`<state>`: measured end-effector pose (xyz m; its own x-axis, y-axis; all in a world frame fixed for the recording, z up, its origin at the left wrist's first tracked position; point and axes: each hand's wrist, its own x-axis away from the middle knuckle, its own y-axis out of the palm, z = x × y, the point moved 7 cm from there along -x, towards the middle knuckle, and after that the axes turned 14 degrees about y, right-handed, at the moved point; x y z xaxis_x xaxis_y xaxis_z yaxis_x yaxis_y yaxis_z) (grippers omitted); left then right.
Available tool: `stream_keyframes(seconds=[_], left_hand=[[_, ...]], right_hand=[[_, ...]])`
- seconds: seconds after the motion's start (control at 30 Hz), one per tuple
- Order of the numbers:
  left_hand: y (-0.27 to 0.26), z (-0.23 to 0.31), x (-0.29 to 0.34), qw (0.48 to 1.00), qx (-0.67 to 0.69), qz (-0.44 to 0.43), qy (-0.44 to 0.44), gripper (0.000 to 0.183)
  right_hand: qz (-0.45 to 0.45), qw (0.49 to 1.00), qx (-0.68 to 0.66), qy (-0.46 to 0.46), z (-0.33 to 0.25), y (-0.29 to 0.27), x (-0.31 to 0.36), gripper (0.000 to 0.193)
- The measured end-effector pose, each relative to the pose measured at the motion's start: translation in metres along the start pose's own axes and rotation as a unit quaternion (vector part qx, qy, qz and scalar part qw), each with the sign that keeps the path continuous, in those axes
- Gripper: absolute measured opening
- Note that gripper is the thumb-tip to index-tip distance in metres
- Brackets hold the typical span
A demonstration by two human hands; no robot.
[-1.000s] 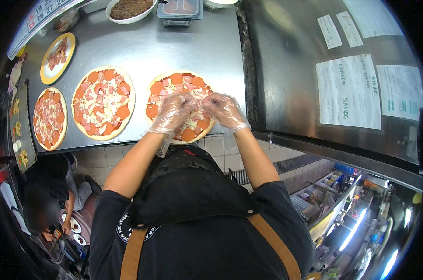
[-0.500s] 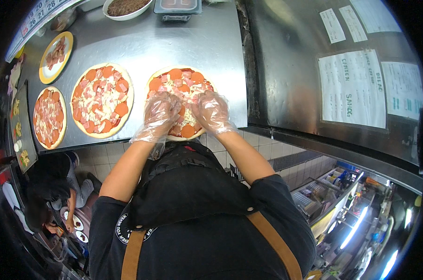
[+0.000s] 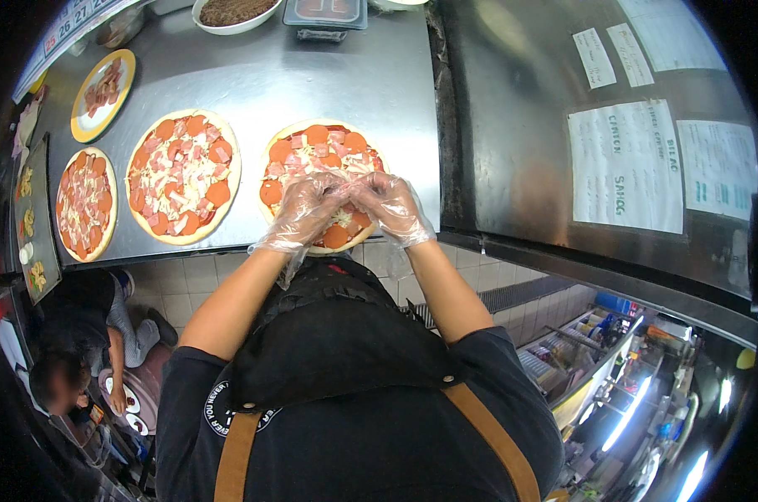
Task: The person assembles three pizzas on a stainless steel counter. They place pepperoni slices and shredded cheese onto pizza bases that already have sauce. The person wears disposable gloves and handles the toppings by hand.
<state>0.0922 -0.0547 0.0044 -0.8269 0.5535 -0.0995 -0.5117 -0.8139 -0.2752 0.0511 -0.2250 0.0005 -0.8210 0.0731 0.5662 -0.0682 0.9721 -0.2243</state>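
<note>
Over the near half of an uncooked pizza (image 3: 318,152) topped with pepperoni, pink ham cubes and shredded cheese, my two hands meet, both in clear plastic gloves. The fingers of my left hand (image 3: 306,207) are curled in and pinched together. Against them press the closed fingertips of my right hand (image 3: 390,206). Something pinkish shows between the fingertips, too small and hidden by glove film to name. Left of my hands lies a second topped pizza (image 3: 182,177), and beyond it a third pizza (image 3: 87,205), all on the steel table (image 3: 253,92).
A yellow-rimmed plate (image 3: 126,77) with meat strips stands at the far left. Along the back are a white bowl (image 3: 228,27) of brown crumbled filling and a lidded plastic container (image 3: 325,17). A metal panel (image 3: 512,151) with papers borders the right. A person (image 3: 86,335) crouches at lower left.
My hands, apart over the pizza before, have come together at the fingertips above it. The person at lower left has shifted their head and arm.
</note>
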Motion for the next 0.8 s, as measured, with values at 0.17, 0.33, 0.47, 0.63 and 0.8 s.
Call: stream_keyframes(seconds=[0.17, 0.33, 0.47, 0.63, 0.8], left_hand=[[0.004, -0.004, 0.000, 1.000, -0.003, -0.017, -0.011, 0.030], [0.002, 0.007, -0.003, 0.999, 0.001, -0.048, -0.020, 0.029], [-0.006, 0.016, 0.005, 0.995, -0.089, -0.026, 0.040, 0.029], [0.004, -0.007, 0.015, 0.998, -0.059, 0.010, 0.026, 0.029], [0.003, -0.003, 0.013, 0.999, -0.051, -0.006, -0.014, 0.025]], right_hand=[[0.101, 0.968, 0.202, -0.108, -0.019, -0.002, 0.015, 0.020], [0.107, 0.986, 0.082, -0.098, -0.008, -0.021, 0.013, 0.017], [0.079, 0.993, 0.061, -0.058, -0.009, -0.026, 0.012, 0.018], [0.109, 0.924, 0.227, -0.287, -0.051, 0.011, 0.040, 0.016], [0.167, 0.881, 0.276, -0.346, -0.035, 0.011, 0.041, 0.011]])
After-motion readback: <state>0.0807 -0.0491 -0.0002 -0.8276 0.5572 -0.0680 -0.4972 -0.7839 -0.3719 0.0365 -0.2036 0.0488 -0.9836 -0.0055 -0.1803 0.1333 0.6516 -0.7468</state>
